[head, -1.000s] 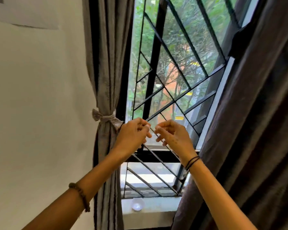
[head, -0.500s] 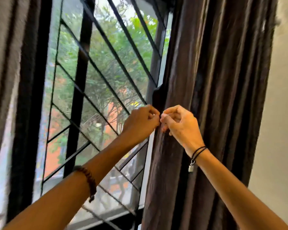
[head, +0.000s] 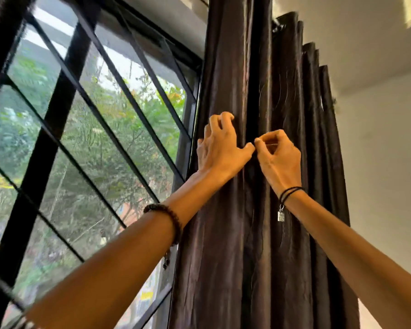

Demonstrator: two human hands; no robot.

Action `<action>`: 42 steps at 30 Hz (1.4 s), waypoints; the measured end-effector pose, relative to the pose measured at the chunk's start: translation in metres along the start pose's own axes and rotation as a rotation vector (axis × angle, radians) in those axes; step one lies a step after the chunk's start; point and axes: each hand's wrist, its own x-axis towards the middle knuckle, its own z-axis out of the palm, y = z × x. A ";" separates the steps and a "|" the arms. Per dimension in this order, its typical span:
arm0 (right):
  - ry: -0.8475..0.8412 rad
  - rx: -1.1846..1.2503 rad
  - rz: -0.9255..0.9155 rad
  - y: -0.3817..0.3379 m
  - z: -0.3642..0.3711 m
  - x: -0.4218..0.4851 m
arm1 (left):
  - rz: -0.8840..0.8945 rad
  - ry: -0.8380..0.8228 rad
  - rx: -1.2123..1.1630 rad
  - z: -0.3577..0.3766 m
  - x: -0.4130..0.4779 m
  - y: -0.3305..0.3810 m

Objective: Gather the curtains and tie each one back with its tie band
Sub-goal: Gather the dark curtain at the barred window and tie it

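Note:
A dark brown curtain hangs in long vertical folds on the right side of the window. My left hand is raised against its left part, fingers curled round a fold near the window-side edge, thumb stretched to the right. My right hand is just beside it, almost touching the left thumb. Its thumb and forefinger pinch together at a fold in the middle of the curtain. No tie band shows in this view, and the other curtain is out of frame.
A black metal window grille with slanted bars fills the left half, with trees behind the glass. A pale wall stands right of the curtain. The curtain's top folds reach up near the ceiling.
The view swung from the tied grey curtain on the left to the dark curtain on the right, then upward. Both hands went up onto the dark curtain; the left hand now curls round a fold.

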 end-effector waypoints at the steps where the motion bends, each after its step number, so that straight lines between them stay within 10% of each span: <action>1: 0.005 -0.059 -0.014 0.006 0.002 0.011 | 0.008 0.001 0.007 0.005 0.008 0.000; 14: -0.053 0.196 0.181 0.045 0.042 0.105 | -0.076 -0.068 -0.191 0.033 0.091 -0.015; 26: -0.351 0.539 -0.231 -0.002 0.084 0.118 | -0.231 0.148 -0.210 0.034 0.121 -0.016; 33: 0.015 0.162 -0.234 0.069 0.058 0.154 | 0.014 0.170 0.270 0.043 0.121 0.007; 42: 0.026 -0.090 -0.089 0.150 0.040 0.209 | 0.073 0.159 0.537 0.065 0.127 0.030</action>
